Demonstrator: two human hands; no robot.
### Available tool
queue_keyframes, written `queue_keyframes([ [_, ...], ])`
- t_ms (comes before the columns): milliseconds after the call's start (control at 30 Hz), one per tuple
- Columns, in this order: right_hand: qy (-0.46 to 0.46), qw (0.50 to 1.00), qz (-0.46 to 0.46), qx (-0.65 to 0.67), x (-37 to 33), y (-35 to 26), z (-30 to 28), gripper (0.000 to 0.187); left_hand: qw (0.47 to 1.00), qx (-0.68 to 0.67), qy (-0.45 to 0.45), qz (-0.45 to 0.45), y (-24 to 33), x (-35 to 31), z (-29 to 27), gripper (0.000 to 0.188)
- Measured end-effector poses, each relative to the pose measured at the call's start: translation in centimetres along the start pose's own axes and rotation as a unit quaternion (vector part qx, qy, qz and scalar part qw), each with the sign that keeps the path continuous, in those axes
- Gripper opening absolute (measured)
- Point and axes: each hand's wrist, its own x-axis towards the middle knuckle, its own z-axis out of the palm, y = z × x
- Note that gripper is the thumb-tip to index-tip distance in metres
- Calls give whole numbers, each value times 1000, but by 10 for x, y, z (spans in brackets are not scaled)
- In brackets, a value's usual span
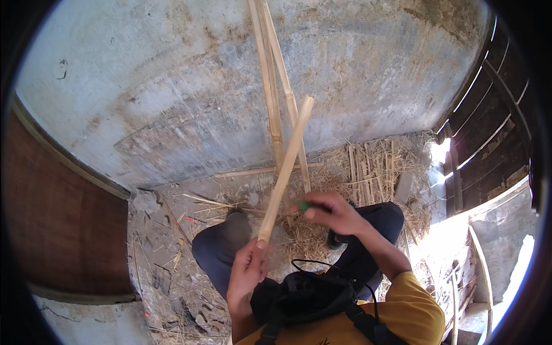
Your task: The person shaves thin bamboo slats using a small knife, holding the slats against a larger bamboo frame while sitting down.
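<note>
A grey concrete wall [172, 86] rises beyond both hands and fills most of the view, stained and scuffed, with no sign or label on it. A reddish-brown panel [57, 213] stands far to the left of the left hand, and dark wooden slats [494, 115] stand off to the right of the right hand, with glaring sunlight below them that washes out the ground there. Two long split bamboo poles [270, 75] lean against the wall above the hands; their tops run out past the upper edge. Straw and cane scraps [374, 167] lie on the dirt floor just beyond the right hand.

A shorter bamboo stick [286, 167] slants up and to the right from the left hand [248, 270], which is closed around its lower end, thumb up along it, forearm coming from the lower edge. The stick crosses in front of the leaning poles. The right hand [330, 211] is curled around a small green object [303, 205] just right of the stick; most of that object is hidden by the fingers, and its kind cannot be made out. A black bag [310, 299] hangs at the chest below both hands.
</note>
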Motion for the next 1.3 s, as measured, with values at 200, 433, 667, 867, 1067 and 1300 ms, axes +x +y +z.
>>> queue_keyframes([
  [200,-61,931,17,-359,-1,-31,7,37,984,97,132,74,-16,3,-12,35],
  [433,-37,891,103,-441,1,10,0,33,921,230,285,132,-16,-1,-42,35],
  [667,41,929,120,-347,5,3,1,34,989,68,114,72,11,-20,-13,37],
  [867,93,964,-33,-248,-9,-17,3,34,995,39,63,60,13,-25,10,28],
  [1067,27,953,-132,-272,-23,-28,17,33,980,142,44,133,16,-24,27,33],
  [1300,37,932,-149,-328,-29,-28,25,37,987,109,43,113,19,-28,32,35],
])
